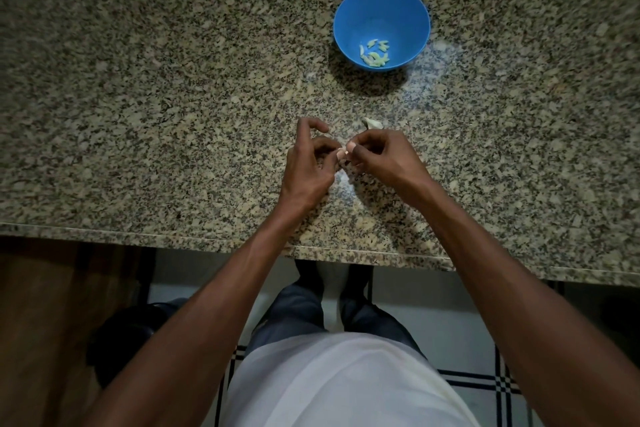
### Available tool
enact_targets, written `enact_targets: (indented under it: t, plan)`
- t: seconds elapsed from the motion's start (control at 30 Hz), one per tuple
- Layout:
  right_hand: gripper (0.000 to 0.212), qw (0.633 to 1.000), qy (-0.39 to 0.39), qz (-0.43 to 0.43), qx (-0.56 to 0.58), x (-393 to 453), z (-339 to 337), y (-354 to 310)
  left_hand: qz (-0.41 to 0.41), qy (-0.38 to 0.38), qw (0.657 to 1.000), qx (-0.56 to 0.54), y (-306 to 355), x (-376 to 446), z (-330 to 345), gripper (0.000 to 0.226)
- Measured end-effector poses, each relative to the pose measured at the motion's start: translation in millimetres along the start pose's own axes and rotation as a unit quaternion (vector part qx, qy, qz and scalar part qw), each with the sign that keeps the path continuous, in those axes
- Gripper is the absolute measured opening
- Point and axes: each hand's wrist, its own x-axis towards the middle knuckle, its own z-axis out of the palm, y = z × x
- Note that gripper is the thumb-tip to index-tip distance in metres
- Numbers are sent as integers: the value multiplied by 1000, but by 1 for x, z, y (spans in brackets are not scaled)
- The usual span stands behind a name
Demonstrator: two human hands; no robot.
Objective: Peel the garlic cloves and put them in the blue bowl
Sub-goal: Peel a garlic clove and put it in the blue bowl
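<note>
I am pinching a small pale garlic clove with pinkish papery skin [343,155] between my two hands, just above the speckled granite surface [173,97]. My left hand [310,163] is curling its thumb and fingertips onto one end, and my right hand [381,158] is gripping the other end with curled fingers. Just beyond my right hand, a whitish unpeeled garlic piece [373,123] is lying on the surface. Farther back, well apart from my hands, the round blue plastic bowl [381,10] is standing upright, holding several pale peeled cloves [375,54] at its bottom
</note>
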Motion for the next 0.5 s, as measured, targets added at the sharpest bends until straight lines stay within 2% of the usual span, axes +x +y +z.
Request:
enact_targets:
  t: [0.07,0.13,0.23,0.3,0.37,0.43,0.5]
  plan:
    - [16,978,-35,102,179,0,2,-4,19,9,1000,11,2,2,-1,47]
    - [14,927,-61,189,318,1,1,-6,30,13,999,4,3,4,-2,45]
    - [11,863,-77,256,428,4,-1,-4,21,8,999,-32,6,4,-3,43]
    - [7,836,-71,274,470,4,-3,-4,5,9,998,-65,4,4,-4,43]
    - [7,847,-59,259,461,1,-5,-2,-12,-1,997,-82,-1,6,-4,40]
    - [10,909,-22,200,366,-1,-8,2,-21,-11,998,-61,-7,7,-4,36]
    - [12,974,68,116,184,-2,-15,11,-30,-14,999,-34,-11,8,-4,31]
